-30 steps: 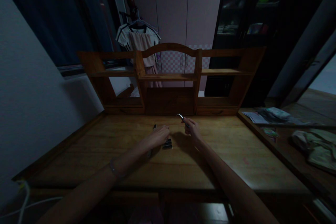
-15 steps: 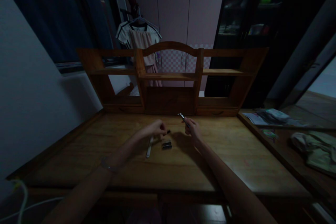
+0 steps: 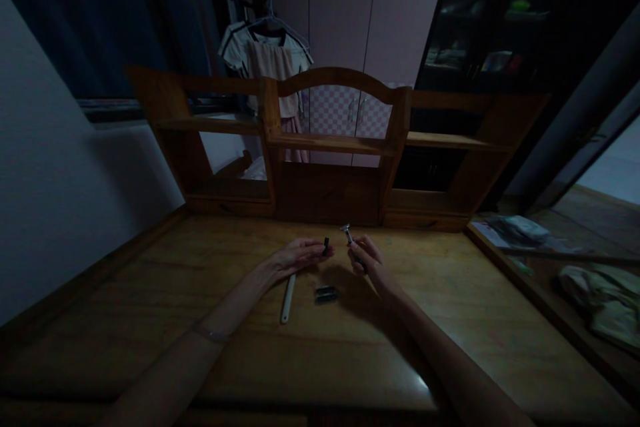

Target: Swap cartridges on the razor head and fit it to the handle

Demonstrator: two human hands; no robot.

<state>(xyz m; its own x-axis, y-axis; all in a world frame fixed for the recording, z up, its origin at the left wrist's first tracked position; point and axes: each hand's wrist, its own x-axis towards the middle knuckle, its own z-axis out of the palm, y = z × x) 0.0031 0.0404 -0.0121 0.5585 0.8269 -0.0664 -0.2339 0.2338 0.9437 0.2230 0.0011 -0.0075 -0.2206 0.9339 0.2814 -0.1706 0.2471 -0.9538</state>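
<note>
My right hand (image 3: 369, 259) is closed around the dark handle of a razor (image 3: 347, 235), its T-shaped metal head pointing up and away from me. To its left, my left hand (image 3: 305, 255) pinches a small black piece (image 3: 327, 245), upright at the fingertips, that looks like a razor cartridge. The piece and the razor head are apart. Below the hands, small dark cartridge-like pieces (image 3: 326, 293) lie on the wooden desk (image 3: 240, 327). A slim white handle (image 3: 288, 300) rests beside them, its far end hidden under my left hand.
A wooden shelf unit (image 3: 330, 145) stands along the desk's back edge. Papers and a plastic bag (image 3: 525, 230) lie past the right edge, near a pale cloth bag (image 3: 600, 300). Clothes (image 3: 273, 67) hang behind the shelves, and a white wall (image 3: 100, 187) borders the left.
My left hand has lifted the small black piece off the desk and turned it upright. The razor has tilted so its head shows more. The camera view has shifted slightly.
</note>
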